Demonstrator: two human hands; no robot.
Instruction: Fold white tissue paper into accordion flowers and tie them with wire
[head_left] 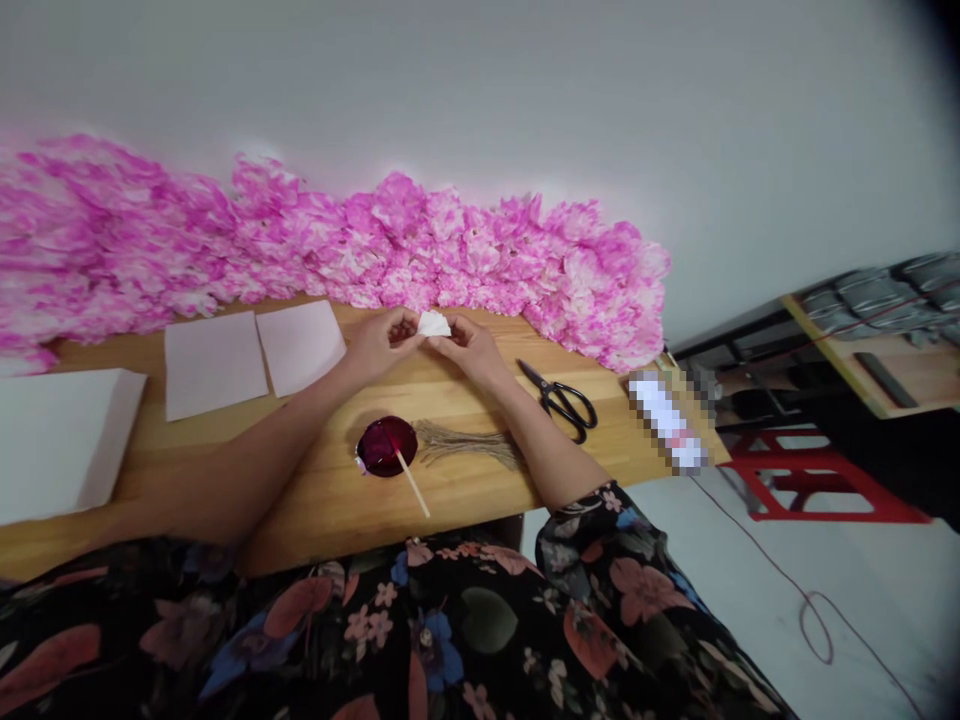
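Note:
Between my two hands is a small piece of folded white paper (434, 325), held up over the far part of the table. My left hand (391, 335) pinches its left side, and my right hand (466, 345) grips the right side. Nearer to me sits a small bowl of dark magenta liquid (386, 446) with a thin pale stick (412, 482) leaning out of it. A bundle of brown twine strands (469, 443) lies beside the bowl, partly under my right forearm. Black-handled scissors (559, 400) rest to the right of that forearm.
Pink and white paper flowers (420, 240) are heaped along the wall. Two stacks of pale sheets (216, 365) and a thick white paper stack (60, 440) lie on the left. A blurred object (667, 420) is at the right table edge. Beyond stands a red stool (817, 480).

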